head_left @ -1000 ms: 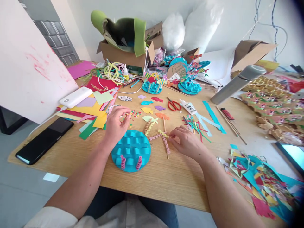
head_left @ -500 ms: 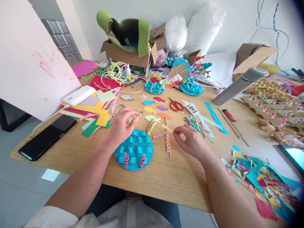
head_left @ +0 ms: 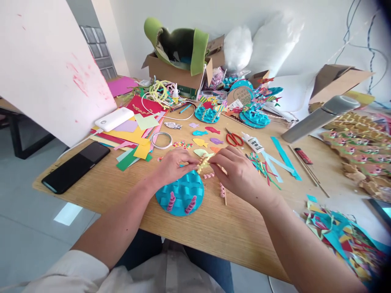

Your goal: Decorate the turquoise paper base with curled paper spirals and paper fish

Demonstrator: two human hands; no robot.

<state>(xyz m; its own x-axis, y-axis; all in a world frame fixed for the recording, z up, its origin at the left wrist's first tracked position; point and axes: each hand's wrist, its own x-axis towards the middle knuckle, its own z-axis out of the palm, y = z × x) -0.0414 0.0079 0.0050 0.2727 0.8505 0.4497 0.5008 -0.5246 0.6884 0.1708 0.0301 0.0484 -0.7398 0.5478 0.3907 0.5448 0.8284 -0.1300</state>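
My left hand (head_left: 177, 166) is over the back edge of a blue woven disc (head_left: 180, 191), its thumb and fingers pinched on one end of a yellow twisted strip (head_left: 202, 163). The fingers of my right hand (head_left: 233, 169) are closed at the strip's other side. Two purple spirals (head_left: 171, 202) stand on the front of the disc. Pink spiral pieces (head_left: 222, 190) and a thin wooden stick (head_left: 225, 197) lie beside and partly under my right hand. Paper fish, among them a yellow one (head_left: 200, 142), lie behind the hands.
Red scissors (head_left: 234, 139), a glue bottle (head_left: 253, 142) and paper strips (head_left: 282, 158) lie behind right. A phone (head_left: 75, 167), coloured paper and a wire roll (head_left: 161, 140) are left. A grey flask (head_left: 320, 119) and paper scraps (head_left: 345, 232) are right.
Both hands have come together over the disc's back edge, the right moving left with the yellow strip. My left hand has moved from beside the small beads to the strip. The view has shifted.
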